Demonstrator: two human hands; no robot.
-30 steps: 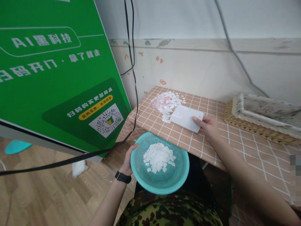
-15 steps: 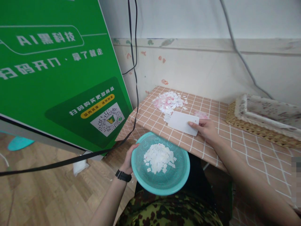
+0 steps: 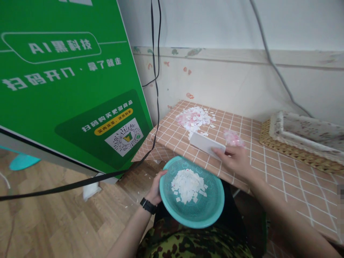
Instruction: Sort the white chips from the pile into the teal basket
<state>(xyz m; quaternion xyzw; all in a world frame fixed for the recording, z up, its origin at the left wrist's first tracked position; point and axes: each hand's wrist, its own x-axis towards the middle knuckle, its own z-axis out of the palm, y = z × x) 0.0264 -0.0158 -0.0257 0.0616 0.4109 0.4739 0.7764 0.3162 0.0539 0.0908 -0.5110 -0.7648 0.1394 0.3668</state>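
Observation:
My left hand (image 3: 157,187) grips the left rim of a turquoise plastic colander (image 3: 164,200), held just below the table's front edge. Inside the colander lies a heap of small white paper pieces (image 3: 188,184). Over the table, my right hand (image 3: 236,159) pinches the right end of a flat white card (image 3: 204,144), which is tilted on its edge. Just behind the card, a pile of white and pink paper scraps (image 3: 195,117) is spread on the checked tablecloth (image 3: 177,138). A small clear-and-pink bundle (image 3: 233,138) lies behind my right hand.
A wicker basket with a cloth lining (image 3: 285,147) stands at the table's right. To the left rises a green cabinet (image 3: 75,93) with white lettering. Black cords (image 3: 157,93) hang before it, one crossing low to the left. A white bag (image 3: 91,190) lies on the floor.
The card has gone from lying nearly flat to tilted up on its edge. My left hand and the colander have shifted slightly right and down in view.

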